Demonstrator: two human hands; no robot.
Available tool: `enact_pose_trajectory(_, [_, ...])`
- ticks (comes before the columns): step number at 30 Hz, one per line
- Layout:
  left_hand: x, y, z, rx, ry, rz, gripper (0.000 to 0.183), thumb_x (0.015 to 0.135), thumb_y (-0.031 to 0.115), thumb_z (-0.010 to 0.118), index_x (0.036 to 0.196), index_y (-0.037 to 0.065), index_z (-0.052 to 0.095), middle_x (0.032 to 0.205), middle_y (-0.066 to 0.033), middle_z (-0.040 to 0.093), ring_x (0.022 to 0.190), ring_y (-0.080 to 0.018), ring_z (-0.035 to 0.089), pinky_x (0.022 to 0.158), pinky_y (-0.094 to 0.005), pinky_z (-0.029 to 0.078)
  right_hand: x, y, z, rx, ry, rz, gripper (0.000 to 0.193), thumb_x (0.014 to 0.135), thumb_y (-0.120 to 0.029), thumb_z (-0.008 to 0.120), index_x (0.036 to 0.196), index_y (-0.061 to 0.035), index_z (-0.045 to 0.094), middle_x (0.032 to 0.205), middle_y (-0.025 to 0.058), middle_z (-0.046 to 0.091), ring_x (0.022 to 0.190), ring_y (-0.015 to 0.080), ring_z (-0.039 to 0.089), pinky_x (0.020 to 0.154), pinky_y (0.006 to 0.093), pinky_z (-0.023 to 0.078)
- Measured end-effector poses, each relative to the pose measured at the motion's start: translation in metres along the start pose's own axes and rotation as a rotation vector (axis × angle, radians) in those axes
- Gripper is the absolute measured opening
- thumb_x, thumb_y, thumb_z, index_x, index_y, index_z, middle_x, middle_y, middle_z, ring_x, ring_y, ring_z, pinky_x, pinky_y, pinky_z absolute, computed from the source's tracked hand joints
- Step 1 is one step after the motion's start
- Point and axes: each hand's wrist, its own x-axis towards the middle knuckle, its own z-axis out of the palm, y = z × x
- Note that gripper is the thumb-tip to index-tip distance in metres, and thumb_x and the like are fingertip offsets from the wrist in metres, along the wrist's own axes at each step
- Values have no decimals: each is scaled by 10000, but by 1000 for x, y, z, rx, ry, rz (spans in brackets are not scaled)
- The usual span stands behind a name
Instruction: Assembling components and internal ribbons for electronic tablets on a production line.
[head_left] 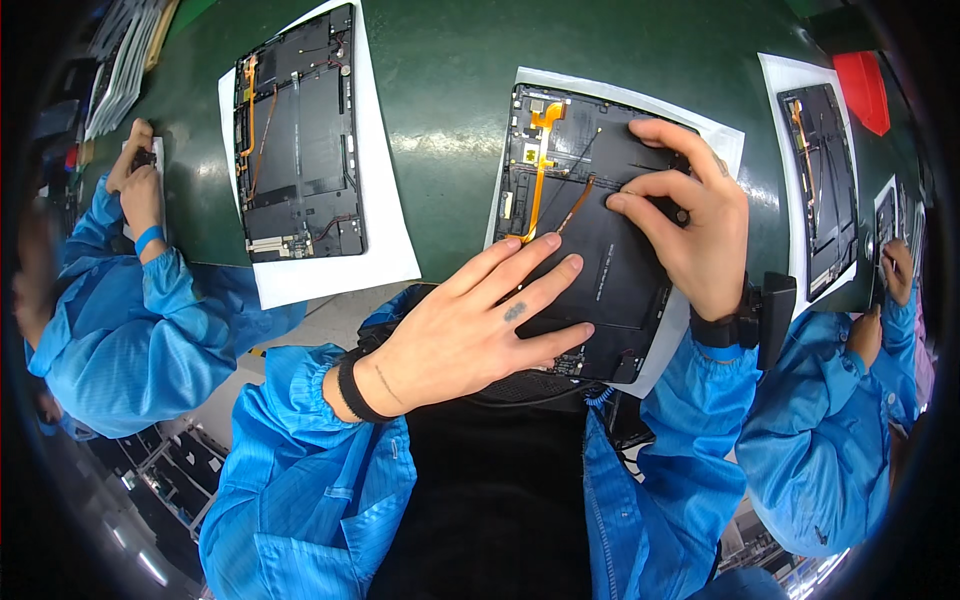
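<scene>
Black housing (628,300) on white sheet (722,140), long axis away from me. Left hand (450,335) spread open, index beside brown strip (576,203); right hand (702,218), nearer sheet's far right corner, curled, can't tell if gripping.

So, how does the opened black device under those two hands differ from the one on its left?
The central device has the left hand and right hand over it; the left device has no hand on it. The central device's far edge slopes down to the right in this picture, while the left device's slopes up. Both are dark, with orange cables showing, and each lies on a white sheet.
</scene>
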Motion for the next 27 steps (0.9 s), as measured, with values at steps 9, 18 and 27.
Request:
enact_pose_trajectory(9, [-2, -1, 0, -17, 19, 1, 547, 815, 438, 799, 1352, 390, 707, 1559, -88, 513, 1481, -355, 454, 1214, -502, 413, 2, 3, -7, 24, 109, 123, 444, 723, -71, 905, 1132, -39, 736, 1311, 119, 704, 1130, 327, 712, 927, 381, 561])
enact_pose_trajectory(18, [-43, 2, 0, -299, 367, -55, 304, 793, 222, 898, 1041, 100, 771, 1050, -93, 699, 988, -305, 690, 804, -397, 577, 0, 1, -1, 82, 1, 29, 550, 713, -68, 901, 1229, -51, 712, 1472, 112, 584, 1215, 301, 646, 1013, 414, 521])
enact_pose_trajectory(27, [-69, 4, 33, -1195, 320, -717, 248, 1054, 113, 656, 1236, -52, 624, 1011, -75, 728, 764, -100, 642, 686, -272, 569, -8, 3, -1, 8, 271, 24, 218, 892, 22, 740, 1106, -11, 758, 1335, 149, 676, 1225, 320, 668, 1024, 390, 518])
